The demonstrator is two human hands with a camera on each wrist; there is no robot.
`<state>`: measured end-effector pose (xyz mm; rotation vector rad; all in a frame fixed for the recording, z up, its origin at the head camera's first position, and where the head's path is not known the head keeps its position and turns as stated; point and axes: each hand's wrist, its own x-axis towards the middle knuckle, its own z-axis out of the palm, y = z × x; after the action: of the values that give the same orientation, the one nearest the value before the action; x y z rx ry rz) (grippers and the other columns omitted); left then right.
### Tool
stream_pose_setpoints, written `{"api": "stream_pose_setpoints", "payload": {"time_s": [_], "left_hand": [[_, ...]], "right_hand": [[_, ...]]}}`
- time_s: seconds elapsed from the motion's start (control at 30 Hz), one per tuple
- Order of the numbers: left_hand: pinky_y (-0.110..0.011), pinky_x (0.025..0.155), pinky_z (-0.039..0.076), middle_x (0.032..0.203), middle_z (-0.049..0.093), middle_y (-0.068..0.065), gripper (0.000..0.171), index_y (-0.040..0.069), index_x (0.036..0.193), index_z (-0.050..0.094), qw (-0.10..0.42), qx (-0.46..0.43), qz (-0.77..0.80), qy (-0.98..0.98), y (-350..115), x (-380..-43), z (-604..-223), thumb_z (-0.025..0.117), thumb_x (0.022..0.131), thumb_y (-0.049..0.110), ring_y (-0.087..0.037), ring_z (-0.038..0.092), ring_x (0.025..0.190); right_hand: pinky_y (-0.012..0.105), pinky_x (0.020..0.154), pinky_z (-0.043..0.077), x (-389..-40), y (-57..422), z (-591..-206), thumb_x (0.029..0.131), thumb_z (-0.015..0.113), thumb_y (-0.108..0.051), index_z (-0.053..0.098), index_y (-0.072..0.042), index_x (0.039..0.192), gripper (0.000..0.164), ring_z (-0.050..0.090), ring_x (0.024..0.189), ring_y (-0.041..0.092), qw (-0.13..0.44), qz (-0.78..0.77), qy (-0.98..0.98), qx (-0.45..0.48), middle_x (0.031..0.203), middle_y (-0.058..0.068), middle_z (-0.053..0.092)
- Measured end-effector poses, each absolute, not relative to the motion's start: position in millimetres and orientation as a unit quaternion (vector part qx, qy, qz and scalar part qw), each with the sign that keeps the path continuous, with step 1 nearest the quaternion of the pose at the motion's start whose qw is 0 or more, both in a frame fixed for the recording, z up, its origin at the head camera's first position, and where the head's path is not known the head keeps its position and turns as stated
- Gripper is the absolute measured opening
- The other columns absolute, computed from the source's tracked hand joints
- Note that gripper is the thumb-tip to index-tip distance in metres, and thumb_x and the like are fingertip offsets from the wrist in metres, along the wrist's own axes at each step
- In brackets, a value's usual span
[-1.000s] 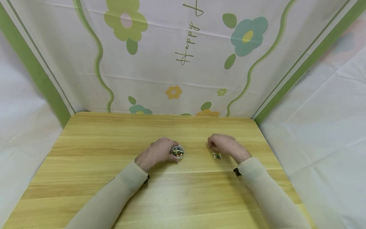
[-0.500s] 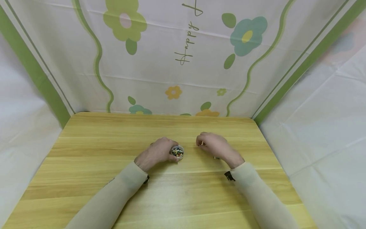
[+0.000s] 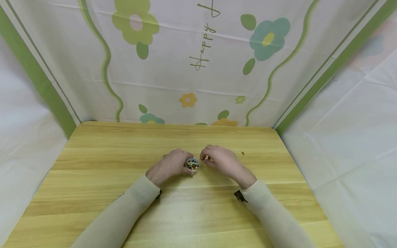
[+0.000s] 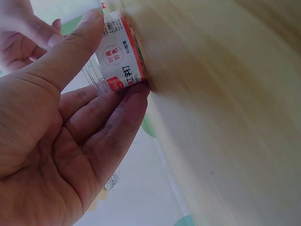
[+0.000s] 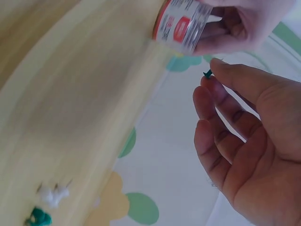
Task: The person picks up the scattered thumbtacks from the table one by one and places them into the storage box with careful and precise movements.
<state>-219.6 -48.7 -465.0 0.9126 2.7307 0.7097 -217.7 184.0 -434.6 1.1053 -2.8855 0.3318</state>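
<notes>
My left hand (image 3: pixel 172 167) holds a small clear jar (image 4: pixel 120 54) on the table, thumb on one side and fingers on the other. Its label is white and red, and the top is uncovered, showing a mix of coloured push pins (image 3: pixel 192 165). Just right of the jar, my right hand (image 3: pixel 221 162) pinches a green push pin (image 5: pixel 208 74) between thumb and forefinger. White push pins (image 5: pixel 52 194) and a green one (image 5: pixel 38 216) lie loose on the table in the right wrist view; the right hand and forearm hide them in the head view.
The wooden table (image 3: pixel 124 137) ends at the back against a hanging cloth (image 3: pixel 167 72) printed with flowers. A tiny brown-orange piece (image 3: pixel 243 153), too small to make out, lies behind and right of the right hand. White sheets (image 3: pixel 350 144) hang at both sides.
My right hand has moved left from the loose push pins to beside the jar, carrying a pin. The tiny brown-orange piece has come into view. The left hand and jar have stayed put.
</notes>
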Motion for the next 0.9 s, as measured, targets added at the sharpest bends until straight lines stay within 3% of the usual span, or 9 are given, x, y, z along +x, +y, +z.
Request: {"api": "stream_pose_setpoints", "payload": {"time_s": [0.43,0.9], "left_hand": [[-0.029,0.064,0.050,0.085,0.067,0.007,0.034,0.016,0.106,0.074,0.092,0.312,0.234,0.916,-48.7,-219.2,-463.4,0.086,0.083,0.038,-0.010,0.058,0.072],[-0.031,0.067,0.051,0.087,0.070,0.004,0.036,0.015,0.107,0.074,0.092,0.309,0.242,0.915,-49.2,-220.4,-465.9,0.086,0.083,0.038,-0.011,0.059,0.073]], "right_hand": [[0.028,0.070,0.055,-211.9,168.2,-444.5,0.094,0.077,-0.024,0.076,-0.027,0.107,0.013,0.068,0.092,0.009,0.030,0.107,-0.917,0.383,0.107,-0.015,0.072],[0.027,0.071,0.055,-215.5,169.7,-449.8,0.095,0.076,-0.023,0.077,-0.027,0.108,0.014,0.066,0.093,0.006,0.015,0.099,-0.921,0.377,0.108,-0.016,0.071]]}}
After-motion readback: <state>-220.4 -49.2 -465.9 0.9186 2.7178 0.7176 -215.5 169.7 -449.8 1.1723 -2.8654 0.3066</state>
